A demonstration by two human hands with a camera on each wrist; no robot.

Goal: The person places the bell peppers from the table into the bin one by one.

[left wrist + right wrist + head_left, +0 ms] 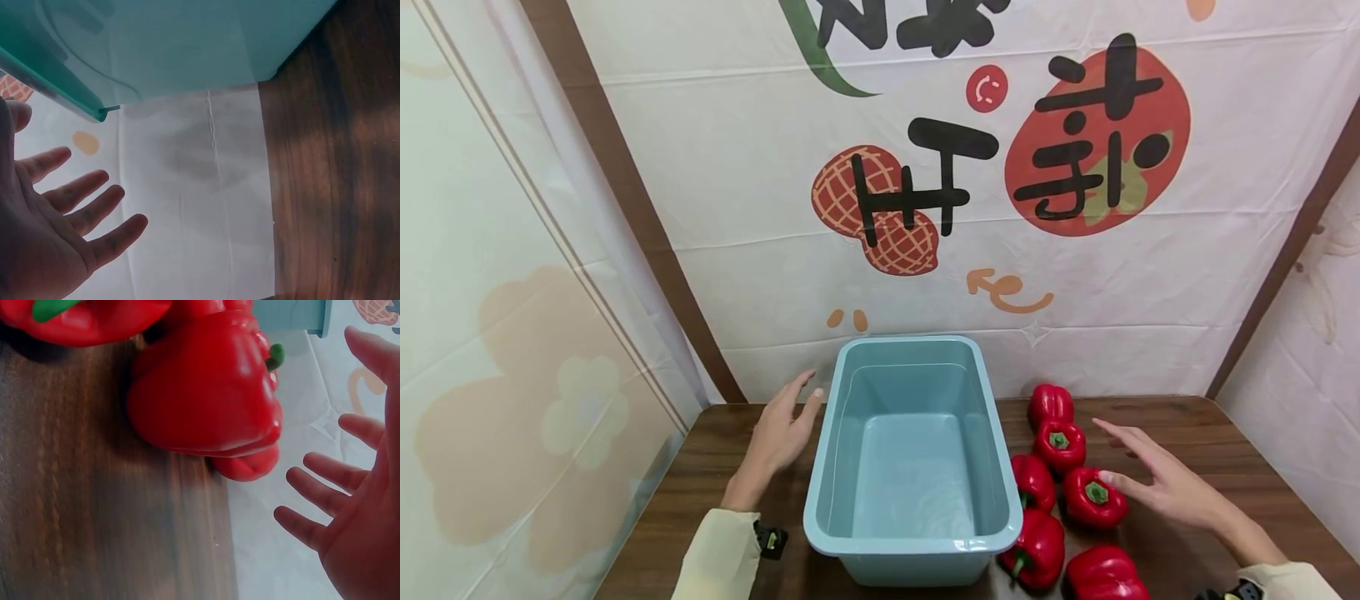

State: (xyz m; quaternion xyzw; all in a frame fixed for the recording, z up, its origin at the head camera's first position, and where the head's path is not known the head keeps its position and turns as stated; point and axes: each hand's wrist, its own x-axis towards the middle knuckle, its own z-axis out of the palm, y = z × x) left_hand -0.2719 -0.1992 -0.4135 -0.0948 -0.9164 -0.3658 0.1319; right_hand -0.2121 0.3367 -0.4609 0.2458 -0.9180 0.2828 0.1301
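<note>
A light blue plastic tub (913, 546) stands in the middle of the wooden table, with nothing inside it. To its right lie several red bell peppers (1095, 497) with green stems, some upright and some on their sides. My left hand (782, 429) hovers beside the tub's left wall, fingers spread, holding nothing. In the left wrist view that hand (69, 219) shows its palm and separated fingertips. My right hand (1165, 479) is held just right of the peppers, thumb near one of them. The right wrist view shows a gap between the fingers and the nearest pepper (206, 387).
The brown wooden table (1187, 425) ends against a white printed cloth backdrop (760, 275) at the back. Side cloths (482, 250) hang at left and right. A pepper (1107, 575) lies near the front edge of the head view.
</note>
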